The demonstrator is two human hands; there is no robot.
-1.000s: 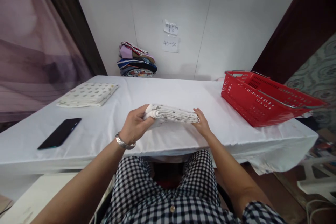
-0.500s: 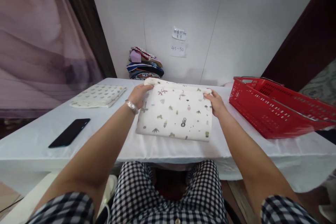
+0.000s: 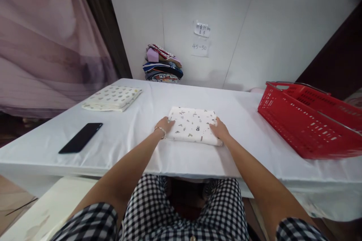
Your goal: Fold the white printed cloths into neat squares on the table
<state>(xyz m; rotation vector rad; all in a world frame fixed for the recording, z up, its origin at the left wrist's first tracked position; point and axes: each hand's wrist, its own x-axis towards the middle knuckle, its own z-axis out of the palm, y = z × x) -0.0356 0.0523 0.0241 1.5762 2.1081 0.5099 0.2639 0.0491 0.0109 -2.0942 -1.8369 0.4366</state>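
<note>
A folded white cloth (image 3: 192, 124) printed with small plants and shapes lies flat on the table in front of me. My left hand (image 3: 165, 125) grips its left edge, thumb on top and fingers out of sight at the side. At the opposite edge my right hand (image 3: 219, 128) holds the cloth the same way, its thumb pressing the upper face. A bracelet (image 3: 161, 131) circles my left wrist. Farther left rests another folded cloth (image 3: 115, 98), cream with a leaf-like pattern, untouched by either hand.
A black phone (image 3: 81, 138) lies at the table's left front. On the right stands a red plastic basket (image 3: 305, 128). Several folded fabrics form a stack (image 3: 163, 66) against the back wall. The table (image 3: 124, 150) has a white cover; paper notes (image 3: 201, 39) hang above.
The printed cloth has gone from raised and tilted between my hands to lying flat on the table. Both hands have come down with it. The camera view has shifted slightly.
</note>
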